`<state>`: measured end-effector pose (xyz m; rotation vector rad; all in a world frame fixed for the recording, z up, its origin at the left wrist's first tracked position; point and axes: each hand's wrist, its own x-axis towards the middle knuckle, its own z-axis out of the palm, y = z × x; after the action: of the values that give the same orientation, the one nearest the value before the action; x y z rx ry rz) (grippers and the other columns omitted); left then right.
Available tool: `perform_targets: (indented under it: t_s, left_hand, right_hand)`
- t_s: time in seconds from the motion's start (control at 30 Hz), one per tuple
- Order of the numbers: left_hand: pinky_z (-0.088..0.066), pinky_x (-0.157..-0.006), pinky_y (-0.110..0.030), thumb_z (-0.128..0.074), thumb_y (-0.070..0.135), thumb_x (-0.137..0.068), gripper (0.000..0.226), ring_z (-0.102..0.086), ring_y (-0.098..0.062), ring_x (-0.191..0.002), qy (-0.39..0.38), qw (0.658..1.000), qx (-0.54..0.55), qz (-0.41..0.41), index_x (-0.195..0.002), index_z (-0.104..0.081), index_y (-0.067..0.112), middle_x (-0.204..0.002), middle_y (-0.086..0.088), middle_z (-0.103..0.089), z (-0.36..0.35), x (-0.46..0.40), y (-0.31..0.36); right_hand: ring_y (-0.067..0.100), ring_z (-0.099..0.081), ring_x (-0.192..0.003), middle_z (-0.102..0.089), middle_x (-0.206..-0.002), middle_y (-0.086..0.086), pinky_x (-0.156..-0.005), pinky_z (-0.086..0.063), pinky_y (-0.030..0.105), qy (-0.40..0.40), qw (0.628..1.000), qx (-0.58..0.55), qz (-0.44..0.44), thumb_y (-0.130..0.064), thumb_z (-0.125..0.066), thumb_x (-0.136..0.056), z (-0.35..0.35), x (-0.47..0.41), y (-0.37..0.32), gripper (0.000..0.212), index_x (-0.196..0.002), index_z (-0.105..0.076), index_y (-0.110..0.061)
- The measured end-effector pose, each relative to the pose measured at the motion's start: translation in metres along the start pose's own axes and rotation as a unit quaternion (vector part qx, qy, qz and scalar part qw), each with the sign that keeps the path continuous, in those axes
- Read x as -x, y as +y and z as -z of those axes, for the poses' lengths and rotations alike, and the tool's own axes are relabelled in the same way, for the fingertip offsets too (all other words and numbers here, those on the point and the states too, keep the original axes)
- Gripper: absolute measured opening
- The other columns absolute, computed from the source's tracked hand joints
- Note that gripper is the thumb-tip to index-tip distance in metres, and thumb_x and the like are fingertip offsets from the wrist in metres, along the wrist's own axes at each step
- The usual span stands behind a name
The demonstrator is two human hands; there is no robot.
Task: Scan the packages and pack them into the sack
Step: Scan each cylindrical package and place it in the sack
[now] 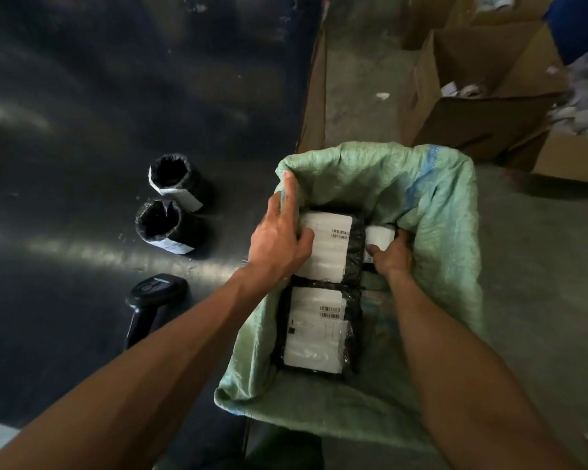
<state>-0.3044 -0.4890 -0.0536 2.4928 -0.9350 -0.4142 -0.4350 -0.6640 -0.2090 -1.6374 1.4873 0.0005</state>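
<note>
Both hands are down inside the green woven sack (435, 212), which stands open just off the right edge of the dark table (82, 96). The left hand (279, 239) lies spread over the upper labelled package (326, 252), thumb pressed on its white label and the forefinger reaching up along the sack's left wall — it steadies rather than clasps. The right hand (389, 254) is curled around a smaller white-labelled package (381, 236) wedged at the upper package's right side, thumb on top and fingers hidden behind it, so it holds that parcel in a closed grasp. A second flat package (314, 329) lies nearer the body, touching the upper one end to end; both run with their long axis away from the wearer. The next placing, as I judge it, turns on the narrow gap between the upper package's right edge and the sack's right wall: the small parcel sits directly under the right hand, which is the nearer one. Two rolled black packages (179, 186) (167, 225) stand upright on the table, well left of the sack, with the handheld scanner (153, 300) lying nearer the body — the left forearm crosses over part of it. The sack's bottom, the small parcel's full shape and the label text cannot be made out; cardboard boxes (482, 96) behind are cut off.
</note>
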Motion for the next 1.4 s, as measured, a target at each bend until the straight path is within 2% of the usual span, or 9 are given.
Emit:
perform_targets:
  t_s: [0.23, 0.47, 0.63, 0.77, 0.9, 0.97, 1.03, 1.23, 1.4]
  left_hand:
    - [-0.044, -0.075, -0.035, -0.058, 0.023, -0.089, 0.097, -0.06, -0.038, -0.103, -0.001, 1.0, -0.01, 0.0, -0.16, 0.007, 0.028, -0.148, -0.007, -0.037, -0.002, -0.008, -0.002]
    - [-0.043, -0.078, -0.035, -0.058, 0.023, -0.089, 0.098, -0.058, -0.039, -0.11, -0.004, 1.0, -0.009, -0.007, -0.16, 0.009, 0.027, -0.154, -0.008, -0.032, -0.001, -0.002, -0.002]
    - [-0.048, -0.09, -0.042, -0.059, 0.026, -0.089, 0.097, -0.054, -0.04, -0.12, -0.011, 0.999, 0.029, -0.011, -0.16, 0.008, 0.027, -0.156, -0.011, -0.03, 0.005, 0.002, 0.0]
    - [-0.047, -0.098, -0.045, -0.06, 0.038, -0.092, 0.096, -0.049, -0.037, -0.127, -0.026, 0.997, 0.069, 0.002, -0.16, 0.006, 0.029, -0.154, -0.011, -0.031, 0.015, 0.005, 0.001]
    - [-0.043, -0.104, -0.045, -0.056, 0.047, -0.095, 0.09, -0.048, -0.04, -0.129, -0.062, 0.993, 0.102, -0.012, -0.16, 0.005, 0.032, -0.154, -0.013, -0.032, 0.034, 0.01, -0.01]
    - [-0.04, -0.105, -0.042, -0.05, 0.053, -0.098, 0.084, -0.047, -0.038, -0.131, -0.083, 0.991, 0.103, -0.03, -0.16, 0.001, 0.031, -0.153, -0.013, -0.034, 0.047, 0.013, -0.022]
    - [-0.038, -0.105, -0.039, -0.044, 0.055, -0.1, 0.076, -0.046, -0.034, -0.133, -0.091, 0.991, 0.086, -0.051, -0.161, -0.008, 0.027, -0.152, -0.011, -0.037, 0.063, 0.014, -0.04]
    - [-0.038, -0.112, -0.044, -0.048, 0.049, -0.1, 0.069, -0.04, -0.032, -0.138, -0.127, 0.979, -0.062, -0.149, -0.157, -0.027, 0.019, -0.153, -0.014, -0.036, 0.128, -0.005, -0.115]
    - [-0.029, -0.117, -0.039, -0.067, 0.034, -0.087, 0.082, -0.029, -0.032, -0.144, -0.198, 0.92, -0.219, -0.258, -0.158, -0.026, 0.023, -0.159, -0.011, -0.028, 0.172, -0.014, -0.177]
  right_hand:
    - [0.038, -0.044, -0.14, -0.043, -0.154, 0.022, -0.114, -0.034, 0.039, -0.018, 1.0, -0.005, -0.006, -0.016, -0.077, -0.09, -0.01, -0.017, 0.013, 0.084, -0.157, -0.026, -0.005]
    - [0.039, -0.043, -0.142, -0.039, -0.158, 0.02, -0.114, -0.035, 0.041, -0.043, 0.999, 0.004, -0.023, -0.032, -0.076, -0.091, 0.001, -0.009, 0.006, 0.094, -0.161, -0.019, -0.007]
    - [0.036, -0.052, -0.133, -0.052, -0.149, 0.017, -0.11, -0.042, 0.041, -0.052, 0.999, 0.003, -0.014, -0.035, -0.07, -0.094, 0.021, 0.021, -0.004, 0.07, -0.152, -0.039, -0.01]
    - [0.032, -0.058, -0.128, -0.058, -0.146, 0.01, -0.11, -0.046, 0.043, -0.065, 0.998, 0.007, 0.0, -0.054, -0.07, -0.086, 0.037, 0.047, -0.006, 0.074, -0.148, -0.048, -0.019]
    - [0.029, -0.058, -0.128, -0.056, -0.147, 0.012, -0.103, -0.043, 0.035, -0.062, 0.998, 0.008, 0.011, -0.044, -0.067, -0.096, 0.055, 0.089, -0.027, 0.066, -0.151, -0.044, -0.015]
    - [0.026, -0.06, -0.117, -0.058, -0.144, 0.013, -0.092, -0.045, 0.031, -0.05, 0.998, -0.007, 0.025, -0.042, -0.066, -0.097, 0.06, 0.109, -0.038, 0.064, -0.151, -0.043, -0.015]
    - [0.023, -0.059, -0.109, -0.059, -0.141, 0.011, -0.087, -0.042, 0.03, -0.035, 0.998, -0.025, 0.04, -0.044, -0.065, -0.097, 0.062, 0.132, -0.052, 0.064, -0.15, -0.043, -0.017]
    - [0.023, -0.056, -0.128, -0.056, -0.144, 0.005, -0.092, -0.043, 0.032, 0.015, 0.993, -0.045, 0.11, -0.052, -0.064, -0.096, 0.048, 0.198, -0.109, 0.063, -0.149, -0.045, -0.024]
    - [0.016, -0.062, -0.114, -0.061, -0.136, 0.002, -0.1, -0.054, 0.039, 0.043, 0.978, -0.024, 0.205, -0.047, -0.07, -0.091, 0.013, 0.247, -0.16, 0.056, -0.14, -0.055, -0.025]
